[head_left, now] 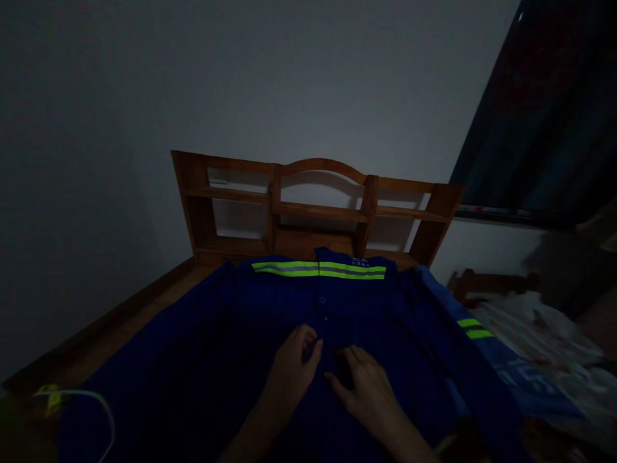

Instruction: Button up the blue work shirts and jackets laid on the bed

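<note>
A dark blue work jacket [284, 302] lies spread out with its collar end away from me. A yellow-green reflective band with a grey stripe crosses its chest, and the front placket runs down the middle. My left hand [292, 363] hovers over or rests on the cloth left of the placket, fingers curled and thumb apart, with nothing visible between them. To the right of the placket, my right hand [364, 382] is at the cloth with its thumb and fingers apart. Dim light hides whether the fingertips touch the fabric.
Behind the jacket stands a wooden headboard with shelves [321, 210] against the wall. A lighter blue garment [511, 366] with a reflective band lies at right, beside crumpled white plastic [544, 321]. A white cord [103, 405] curves at lower left. A dark curtain [544, 116] hangs at upper right.
</note>
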A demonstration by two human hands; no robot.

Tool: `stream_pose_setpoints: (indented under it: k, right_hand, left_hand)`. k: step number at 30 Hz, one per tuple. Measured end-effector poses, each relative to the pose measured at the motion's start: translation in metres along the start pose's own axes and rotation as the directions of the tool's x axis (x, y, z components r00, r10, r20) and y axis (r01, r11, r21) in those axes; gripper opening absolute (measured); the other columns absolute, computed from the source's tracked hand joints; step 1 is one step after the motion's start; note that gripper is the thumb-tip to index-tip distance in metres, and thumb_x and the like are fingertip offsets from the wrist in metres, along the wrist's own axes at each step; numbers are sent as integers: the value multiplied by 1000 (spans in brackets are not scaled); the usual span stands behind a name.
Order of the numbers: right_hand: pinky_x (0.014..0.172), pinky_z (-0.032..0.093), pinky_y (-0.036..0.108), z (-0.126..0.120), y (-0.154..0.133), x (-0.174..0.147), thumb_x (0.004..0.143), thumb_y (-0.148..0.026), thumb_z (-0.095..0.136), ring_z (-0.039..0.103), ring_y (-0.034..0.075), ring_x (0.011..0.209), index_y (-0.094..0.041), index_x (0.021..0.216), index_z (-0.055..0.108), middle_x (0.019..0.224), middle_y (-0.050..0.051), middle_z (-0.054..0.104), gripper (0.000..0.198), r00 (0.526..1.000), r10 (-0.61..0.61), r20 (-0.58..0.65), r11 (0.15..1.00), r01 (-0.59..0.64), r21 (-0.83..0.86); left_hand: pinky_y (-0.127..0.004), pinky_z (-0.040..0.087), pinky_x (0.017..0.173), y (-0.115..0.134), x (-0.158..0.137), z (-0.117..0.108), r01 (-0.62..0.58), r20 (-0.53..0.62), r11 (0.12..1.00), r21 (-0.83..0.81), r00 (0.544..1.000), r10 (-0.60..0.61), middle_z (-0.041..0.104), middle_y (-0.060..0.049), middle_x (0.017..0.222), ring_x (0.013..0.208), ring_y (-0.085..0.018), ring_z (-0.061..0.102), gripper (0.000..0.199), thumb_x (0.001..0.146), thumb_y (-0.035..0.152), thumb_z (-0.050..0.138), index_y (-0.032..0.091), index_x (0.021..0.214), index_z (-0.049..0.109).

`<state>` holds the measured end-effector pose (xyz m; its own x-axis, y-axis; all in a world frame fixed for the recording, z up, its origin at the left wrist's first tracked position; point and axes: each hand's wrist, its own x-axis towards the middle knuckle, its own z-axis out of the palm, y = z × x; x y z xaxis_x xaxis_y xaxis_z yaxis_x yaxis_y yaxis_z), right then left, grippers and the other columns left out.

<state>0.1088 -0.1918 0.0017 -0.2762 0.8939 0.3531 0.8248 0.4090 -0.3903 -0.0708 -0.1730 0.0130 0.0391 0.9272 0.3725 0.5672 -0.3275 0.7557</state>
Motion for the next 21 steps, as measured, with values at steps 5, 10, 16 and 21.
stream_pose_setpoints:
  k: [5, 10, 16, 21]
  right_hand:
    - [66, 43, 26, 3, 1, 5, 88, -39, 48, 60, 17, 72, -23, 107, 54, 76, 0, 63, 26, 996, 83, 33, 982, -88, 169]
    - [63, 41, 23, -11, 8, 16, 89, -35, 46, 59, 14, 68, -22, 98, 58, 77, -1, 63, 20, 998, 60, -21, 938, -49, 343]
    - [72, 42, 24, -13, 20, 22, 89, -25, 45, 59, 15, 80, -21, 90, 62, 89, 2, 64, 18, 995, -2, -100, 939, 36, 341]
    - [73, 43, 25, -3, 25, 30, 87, -19, 44, 60, 15, 81, -21, 91, 63, 90, 3, 63, 19, 994, -19, -106, 951, 51, 305]
  left_hand:
    - [-29, 51, 72, -2, -100, 34, 112, 6, 993, -35, 994, -112, 62, -7, 93, 74, -16, 62, 21, 86, 38, 44, 21, 87, 56]
    - [-37, 51, 84, -32, -142, 85, 139, -141, 988, -65, 979, -147, 65, -12, 103, 94, -23, 62, 34, 79, 39, 53, 18, 106, 53]
    - [-29, 52, 72, -58, -155, 107, 265, 55, 964, -37, 963, -263, 65, -11, 93, 79, -21, 65, 50, 72, 36, 56, 14, 117, 49]
    - [-33, 49, 76, -45, -150, 94, 407, 170, 896, 179, 884, -435, 69, -8, 84, 85, -25, 66, 34, 81, 41, 42, 24, 106, 59]
